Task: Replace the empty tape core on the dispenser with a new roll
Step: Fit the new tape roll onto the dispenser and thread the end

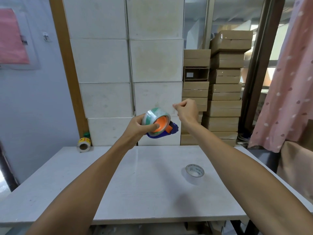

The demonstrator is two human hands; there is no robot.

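The left hand (135, 128) holds the blue tape dispenser (169, 131) in the air above the white table (84, 184), thumb pressed on the orange hub (160, 123). A new clear roll (155, 118) with a green core already sits on that hub. The right hand (186, 111) is raised just beside it, fingers pinched narrow — likely on the tape's free end, though no strip is discernible. The empty tape core (194, 170) lies on the table, well apart.

Risks: the clear end may snap back onto the roll and be hard to find again; tape may fold onto itself before reaching the cutter; a roll not seated fully could slip off the hub — the grip is one-handed.
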